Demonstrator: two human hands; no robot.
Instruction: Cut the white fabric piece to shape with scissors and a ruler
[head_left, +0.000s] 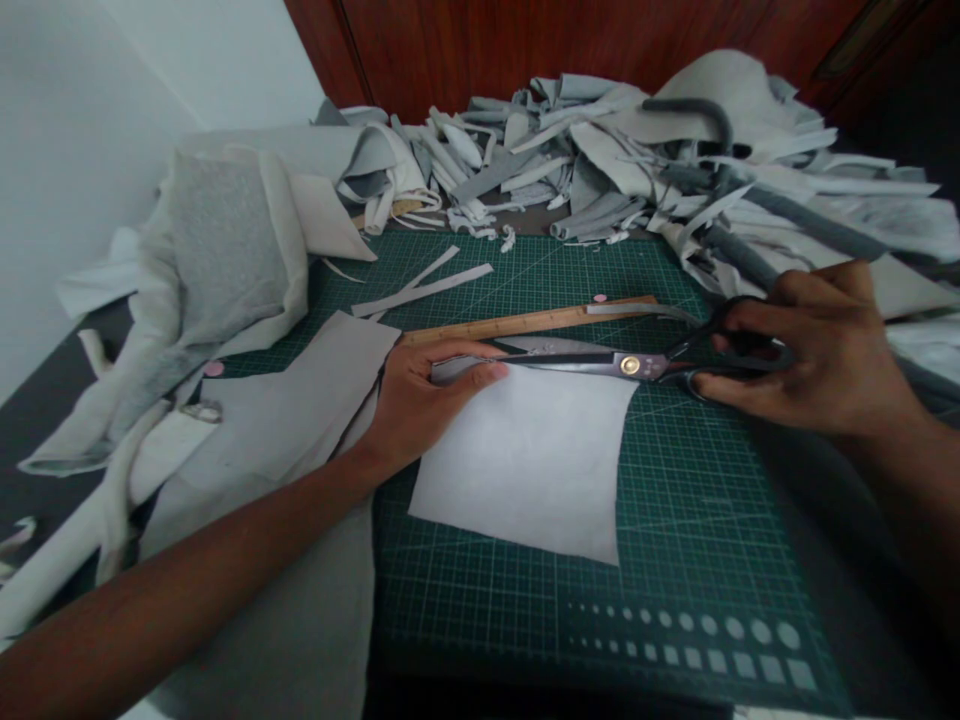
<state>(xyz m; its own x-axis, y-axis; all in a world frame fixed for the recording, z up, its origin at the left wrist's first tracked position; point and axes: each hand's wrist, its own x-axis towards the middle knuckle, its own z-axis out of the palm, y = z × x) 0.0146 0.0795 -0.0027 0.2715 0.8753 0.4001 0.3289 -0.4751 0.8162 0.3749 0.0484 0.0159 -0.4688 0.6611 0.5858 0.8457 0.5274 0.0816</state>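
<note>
My right hand [802, 350] grips black-handled fabric scissors [630, 366], fingers through the loops. The blades point left along the upper edge of a pale, roughly square piece of leather or fabric [525, 450]. My left hand [427, 395] pinches that piece at its upper left, with the thumb on top, close to the blade tips. A narrow strip [637, 310] curls up behind the scissors. Just beyond the blades lies a wooden ruler [517, 322], partly hidden by the left hand.
The green cutting mat [690, 530] lies under the work. Larger pale sheets [285, 560] spread beneath my left forearm. A folded bundle [225, 230] sits at the left. Offcuts [517, 150] pile up along the back, and two loose strips [427, 285] rest on the mat.
</note>
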